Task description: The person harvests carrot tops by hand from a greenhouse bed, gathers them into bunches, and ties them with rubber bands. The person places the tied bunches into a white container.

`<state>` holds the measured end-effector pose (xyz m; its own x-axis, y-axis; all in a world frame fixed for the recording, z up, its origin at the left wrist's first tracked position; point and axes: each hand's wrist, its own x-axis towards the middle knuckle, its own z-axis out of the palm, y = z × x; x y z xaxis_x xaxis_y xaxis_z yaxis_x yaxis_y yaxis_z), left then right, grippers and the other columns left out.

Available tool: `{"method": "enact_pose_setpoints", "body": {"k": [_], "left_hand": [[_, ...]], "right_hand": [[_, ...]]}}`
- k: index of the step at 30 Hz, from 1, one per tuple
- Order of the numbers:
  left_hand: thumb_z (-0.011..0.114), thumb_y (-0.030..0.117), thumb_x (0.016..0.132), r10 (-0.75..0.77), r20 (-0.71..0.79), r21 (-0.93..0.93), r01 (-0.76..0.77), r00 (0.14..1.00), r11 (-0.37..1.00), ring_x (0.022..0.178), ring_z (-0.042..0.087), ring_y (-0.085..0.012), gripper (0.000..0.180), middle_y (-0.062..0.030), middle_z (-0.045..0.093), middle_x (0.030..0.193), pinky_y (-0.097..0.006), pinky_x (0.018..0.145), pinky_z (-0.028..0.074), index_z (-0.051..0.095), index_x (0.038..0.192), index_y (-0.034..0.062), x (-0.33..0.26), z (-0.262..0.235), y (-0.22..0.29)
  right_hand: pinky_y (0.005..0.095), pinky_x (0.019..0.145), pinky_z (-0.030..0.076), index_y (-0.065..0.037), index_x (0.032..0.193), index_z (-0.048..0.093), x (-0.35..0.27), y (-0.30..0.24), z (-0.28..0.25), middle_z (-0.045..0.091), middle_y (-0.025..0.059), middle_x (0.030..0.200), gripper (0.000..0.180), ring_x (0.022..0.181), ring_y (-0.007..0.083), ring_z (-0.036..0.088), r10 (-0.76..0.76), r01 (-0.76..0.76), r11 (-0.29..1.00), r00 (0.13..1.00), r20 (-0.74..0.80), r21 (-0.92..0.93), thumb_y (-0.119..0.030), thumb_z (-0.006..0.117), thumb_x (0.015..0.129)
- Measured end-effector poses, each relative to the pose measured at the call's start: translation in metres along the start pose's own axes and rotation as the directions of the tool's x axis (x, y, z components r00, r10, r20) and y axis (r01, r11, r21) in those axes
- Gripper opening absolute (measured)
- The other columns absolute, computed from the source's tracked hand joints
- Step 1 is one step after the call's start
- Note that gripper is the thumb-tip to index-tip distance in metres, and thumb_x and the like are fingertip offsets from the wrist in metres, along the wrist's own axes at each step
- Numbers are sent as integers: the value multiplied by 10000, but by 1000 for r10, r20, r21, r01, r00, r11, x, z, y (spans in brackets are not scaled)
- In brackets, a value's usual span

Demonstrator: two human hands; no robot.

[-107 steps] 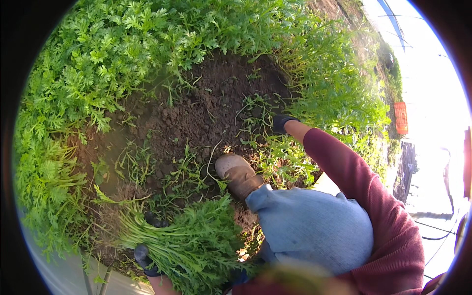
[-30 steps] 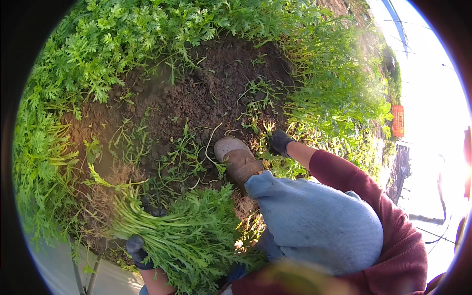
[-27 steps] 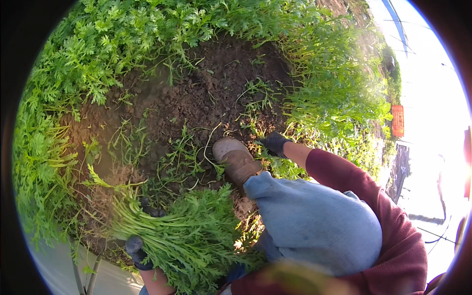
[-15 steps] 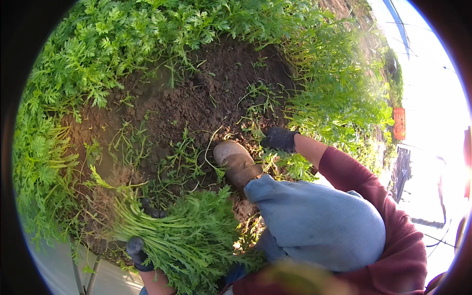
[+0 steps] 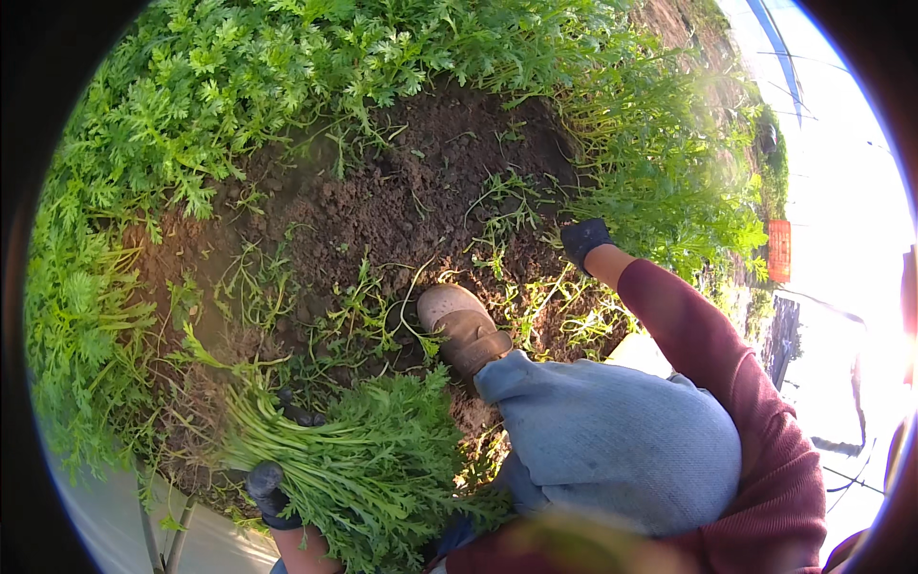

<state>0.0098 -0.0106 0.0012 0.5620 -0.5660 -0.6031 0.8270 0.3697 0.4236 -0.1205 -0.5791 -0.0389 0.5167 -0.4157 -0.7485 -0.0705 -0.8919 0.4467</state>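
Bed of feathery green plants point(image 5: 239, 105) wraps the top, left and right of the view, dense, finely cut leaves, no gaps between stems. In its middle a cleared patch of dark brown soil point(image 5: 411, 182), crumbly and clodded, with thin loose sprigs scattered flat over it. That patch is the only open ground; greenery hems it on three sides, and the person's own leg closes the near side.

Bent knee in faded blue denim point(image 5: 612, 440) fills the lower centre. Below it on the soil, a worn tan boot point(image 5: 464, 325), rounded toe pointing up-left, dusty.

Right arm in a maroon sleeve runs from lower right up to the patch's right edge. Right hand point(image 5: 585, 239) in a dark glove, pressed down among the stems at the border of soil and plants; whether the fingers are closed on anything cannot be told, the leaves hide them.

Left hand point(image 5: 273, 493) in a dark glove, low left, fist closed round a thick bunch of pulled green plants point(image 5: 373, 469). Stems pale and straight, laid parallel, leafy tops fanning right toward the knee, root ends pointing left past the glove.

Far right: small orange crate point(image 5: 779, 251) beyond the plants, washed out by glare.
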Motion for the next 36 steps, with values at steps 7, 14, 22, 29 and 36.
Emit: {"method": "enact_pose_setpoints", "body": {"k": [7, 14, 22, 29, 36], "left_hand": [[651, 207, 647, -6, 9, 4, 6, 1000, 1000, 1092, 496, -340, 815, -204, 471, 1253, -474, 978, 396, 305, 1345, -36, 9, 4, 2], [655, 203, 643, -1, 3, 4, 1, 1000, 1000, 1088, 498, -341, 819, -204, 474, 1250, -475, 977, 397, 306, 1344, -37, 10, 7, 1], [660, 198, 638, 23, 12, 20, -24, 1000, 1000, 1084, 500, -342, 822, -205, 477, 1246, -475, 975, 399, 307, 1343, -38, 16, 21, 2], [653, 170, 646, -24, 3, 6, 24, 1000, 1000, 1057, 514, -351, 794, -217, 497, 1214, -476, 968, 397, 317, 1330, -55, 19, 12, 6], [656, 166, 636, -32, -23, -12, 32, 999, 999, 1063, 513, -371, 795, -236, 492, 1212, -484, 955, 409, 325, 1322, -61, 20, 6, 3]], "right_hand": [[448, 757, 503, -94, 970, 666, -7, 7, -16, 665, 133, 960, 263, 890, 321, 636, -85, 72, 960, 996, 34, 272, -232, 524, 797], [444, 785, 500, -46, 906, 675, 18, 46, -27, 661, 154, 943, 238, 887, 317, 640, 142, -133, 981, 988, -54, 137, -198, 550, 773], [426, 732, 514, -74, 858, 693, 25, 34, -18, 669, 149, 875, 200, 834, 321, 651, 45, -46, 996, 999, -17, -76, -135, 532, 757], [442, 723, 484, -46, 881, 660, 15, 46, -32, 649, 188, 856, 248, 788, 358, 628, 26, -3, 950, 997, -70, 312, -246, 598, 747], [448, 754, 485, -38, 908, 630, 56, 92, -31, 628, 225, 913, 228, 860, 383, 612, 255, -182, 892, 958, -129, 414, -200, 585, 754]]}}
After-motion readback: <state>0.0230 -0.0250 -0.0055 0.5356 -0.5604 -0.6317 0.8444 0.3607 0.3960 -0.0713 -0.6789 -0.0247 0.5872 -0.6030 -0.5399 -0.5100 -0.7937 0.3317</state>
